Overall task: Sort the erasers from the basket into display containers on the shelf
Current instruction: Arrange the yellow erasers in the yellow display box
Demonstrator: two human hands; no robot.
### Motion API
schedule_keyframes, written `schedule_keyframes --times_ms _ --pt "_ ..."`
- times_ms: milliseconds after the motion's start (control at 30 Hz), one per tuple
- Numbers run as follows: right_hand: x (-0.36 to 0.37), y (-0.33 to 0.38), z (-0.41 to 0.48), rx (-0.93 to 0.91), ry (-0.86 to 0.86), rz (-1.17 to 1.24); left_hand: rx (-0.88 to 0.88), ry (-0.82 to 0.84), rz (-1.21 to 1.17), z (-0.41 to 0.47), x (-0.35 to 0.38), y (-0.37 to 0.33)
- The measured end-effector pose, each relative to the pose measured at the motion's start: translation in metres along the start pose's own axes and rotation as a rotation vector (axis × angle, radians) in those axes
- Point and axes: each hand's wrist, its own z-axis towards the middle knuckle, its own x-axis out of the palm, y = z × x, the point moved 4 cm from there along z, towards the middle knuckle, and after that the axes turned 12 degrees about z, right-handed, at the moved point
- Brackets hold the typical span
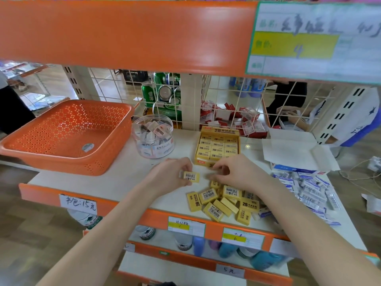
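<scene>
Two bare arms reach in from below, the right forearm (299, 219) lying just beside and partly over the pile (222, 201) of loose yellow erasers at the front lip of the shelf (99, 182). The left hand (173, 175) pinches one eraser (191, 176), barcode up, just above the shelf and short of the box (218, 147). The right hand (235, 172) has its fingers curled at the box's front wall; whether they grip anything I cannot tell.

The likeliest slip is a sweep of that forearm knocking erasers off the lip, since several lie right at the edge. The pile also touches the blue-white packs (313, 193) on its right, so the two sorts could get mixed. The box looks almost full, rows label up, so the held piece may go in the wrong way round or jam if pushed in crooked.

The basket (68, 133) sits well to the left and shows only a sticker on its floor. A clear tub (153, 139) of small items stands just left of the box, and an open white box (296, 153) just right. Only the right hand lies between the held eraser and the box
</scene>
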Motion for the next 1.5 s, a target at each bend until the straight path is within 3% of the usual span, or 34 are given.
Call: schedule_keyframes --times_ms 200,500,800,1033,1200,1500 --pt "0.011 0.011 0.009 -0.038 0.064 0.086 -0.035 -0.096 -0.078 -0.004 -0.001 0.003" --pt "0.017 0.014 0.011 -0.097 0.08 0.075 -0.026 -0.036 -0.159 -0.024 -0.001 0.007" --pt "0.018 0.016 0.017 -0.076 0.087 -0.044 0.014 -0.021 -0.038 -0.023 0.006 0.007" --pt "-0.001 0.012 0.011 -0.078 -0.054 0.155 0.035 -0.065 -0.029 -0.012 0.004 0.002" --pt "-0.01 0.005 0.02 -0.049 -0.181 0.093 0.013 -0.121 -0.093 0.001 -0.001 0.004" --pt "-0.008 0.01 0.04 0.024 -0.16 0.108 0.02 -0.134 -0.139 0.007 0.0 0.008"
